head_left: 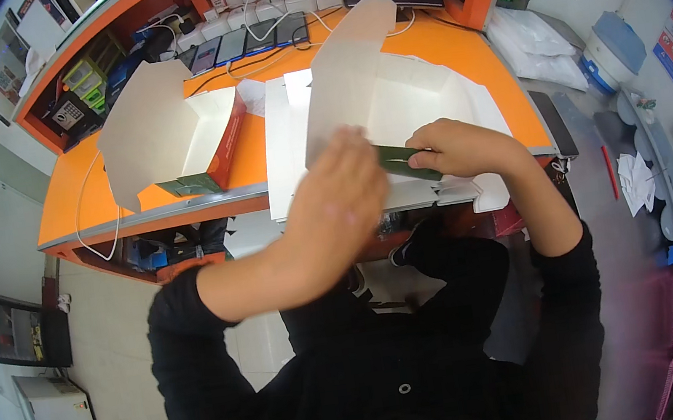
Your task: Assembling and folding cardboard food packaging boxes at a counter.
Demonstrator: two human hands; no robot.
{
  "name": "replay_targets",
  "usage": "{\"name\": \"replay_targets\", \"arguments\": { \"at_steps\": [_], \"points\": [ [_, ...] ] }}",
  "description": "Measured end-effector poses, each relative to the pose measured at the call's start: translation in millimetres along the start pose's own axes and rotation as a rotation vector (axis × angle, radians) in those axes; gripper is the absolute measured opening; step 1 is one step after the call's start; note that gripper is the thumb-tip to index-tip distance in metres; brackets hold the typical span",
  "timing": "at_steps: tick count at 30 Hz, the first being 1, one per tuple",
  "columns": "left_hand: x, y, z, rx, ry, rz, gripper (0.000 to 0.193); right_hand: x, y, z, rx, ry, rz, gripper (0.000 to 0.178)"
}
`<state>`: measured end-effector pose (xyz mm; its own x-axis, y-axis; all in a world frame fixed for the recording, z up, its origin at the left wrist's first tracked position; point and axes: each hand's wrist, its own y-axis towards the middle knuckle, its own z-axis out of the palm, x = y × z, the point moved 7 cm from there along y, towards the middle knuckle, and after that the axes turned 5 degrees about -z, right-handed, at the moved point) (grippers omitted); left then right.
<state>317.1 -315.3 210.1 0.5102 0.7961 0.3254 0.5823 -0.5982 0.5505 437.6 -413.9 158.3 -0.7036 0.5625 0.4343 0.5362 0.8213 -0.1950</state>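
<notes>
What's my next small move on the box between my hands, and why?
Probably press the green panel's left corner square: your right hand pinches that panel, your blurred left hand is by its left end, and the lid stands open.

On the desk (251, 157), one box (212, 133) stands left of another box (408, 107), phones (232, 46) behind.

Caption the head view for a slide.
Left hand and right hand at the green edge of an open box, another open box to its left on the orange desk.
</notes>
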Motion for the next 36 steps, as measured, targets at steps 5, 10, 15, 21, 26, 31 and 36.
{"name": "replay_targets", "arguments": {
  "at_steps": [5,10,15,21,26,31,36],
  "points": [
    [50.1,10.5,54.1,0.271,-0.16,-0.11,0.009,-18.9,-8.3,8.5,-0.476,0.512,0.007,0.019],
    [69.8,22.7,57.3,0.21,-0.361,-0.388,0.005,-15.3,-11.8,4.2,-0.522,0.358,0.121,0.022],
    [20.7,33.8,55.2,0.09,-0.272,-0.164,0.002,-9.1,-11.1,0.8,-0.533,0.18,0.123,0.022],
    [30.5,28.2,58.4,0.123,-0.177,-0.227,0.003,3.5,-54.9,-16.4,-0.763,0.608,-0.145,0.016],
    [33.3,32.6,57.3,0.087,-0.249,-0.184,0.005,5.3,-84.5,-14.2,-0.841,0.02,-0.212,0.017],
    [27.0,42.2,60.4,0.044,-0.261,-0.149,0.005,4.0,-62.1,-18.2,-1.085,0.033,-0.11,0.014],
    [18.1,25.0,44.9,-0.112,-0.285,0.001,0.013,27.2,-46.5,-8.1,-0.923,-0.172,-0.236,0.018]
  ]
}}
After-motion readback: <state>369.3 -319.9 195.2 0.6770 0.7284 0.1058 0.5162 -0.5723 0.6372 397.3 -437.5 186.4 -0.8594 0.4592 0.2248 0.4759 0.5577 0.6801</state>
